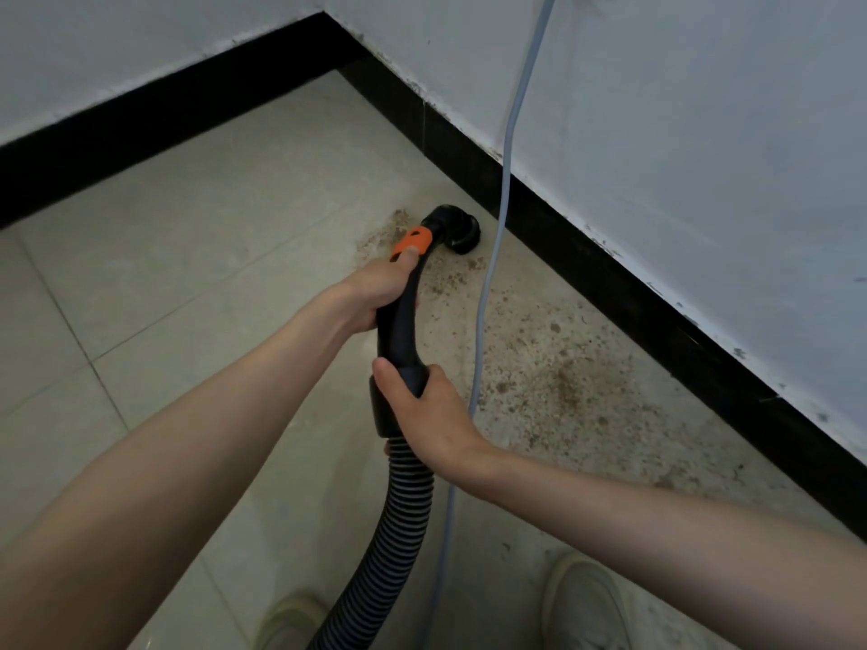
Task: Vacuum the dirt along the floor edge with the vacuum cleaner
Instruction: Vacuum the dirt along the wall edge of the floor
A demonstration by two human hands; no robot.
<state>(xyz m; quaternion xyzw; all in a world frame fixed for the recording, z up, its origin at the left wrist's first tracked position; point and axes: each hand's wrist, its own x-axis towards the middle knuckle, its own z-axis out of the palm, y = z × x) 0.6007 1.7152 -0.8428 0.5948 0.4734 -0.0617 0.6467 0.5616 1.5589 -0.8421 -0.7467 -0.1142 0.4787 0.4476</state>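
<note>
1. Left hand (375, 293): grip is closed around the upper part of the black vacuum handle (399, 321), thumb laid up onto the orange slider (413, 241).
2. Right hand (422, 410): grip is wrapped round the handle's lower collar, just above the ribbed hose (399, 532), thumb on top.
3. Nozzle (457, 229): seen beyond the left grip, set down on the tiled floor (187, 297), close to the black skirting (610, 255).
4. Dirt (563, 382): brown grit is spread on the floor right of both grips, along the skirting; some lies around the nozzle.
5. Grey cable (497, 236): hangs down the white wall (703, 133), passing right of the nozzle and both grips.
6. Two pale shoes (586, 602) are seen below the grips.
</note>
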